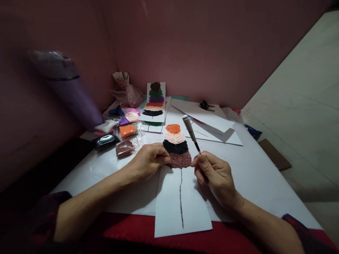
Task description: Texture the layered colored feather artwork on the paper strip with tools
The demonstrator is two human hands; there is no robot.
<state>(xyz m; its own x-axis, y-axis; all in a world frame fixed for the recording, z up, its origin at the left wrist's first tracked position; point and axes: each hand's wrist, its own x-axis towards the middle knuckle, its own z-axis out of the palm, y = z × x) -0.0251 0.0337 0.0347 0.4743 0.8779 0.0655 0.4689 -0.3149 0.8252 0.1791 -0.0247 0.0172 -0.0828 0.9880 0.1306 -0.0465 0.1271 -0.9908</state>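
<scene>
A sheet of white card (pixel 182 204) lies in front of me, with a drawn dark stem line down it. Above the line are bands of textured modelling clay: brown (pixel 180 160), black (pixel 174 147), pale pink (pixel 174 137) and orange (pixel 173 128) at the top. At the brown band's left edge, my left hand (pixel 152 158) is closed in a pinch; whatever is between its fingertips is hidden. My right hand (pixel 214 173) grips a slim modelling tool (pixel 190 130) with a striped handle pointing up, and its fingertips are by the brown band's right edge.
Small bags of coloured clay, including brown (pixel 124 149), black (pixel 106 141) and orange (pixel 128 131), lie to the left. Behind stands a finished-looking clay picture (pixel 155 114). Loose white sheets (pixel 222 135) and keys (pixel 205 105) are at the back right. A purple roll (pixel 74 91) leans at left.
</scene>
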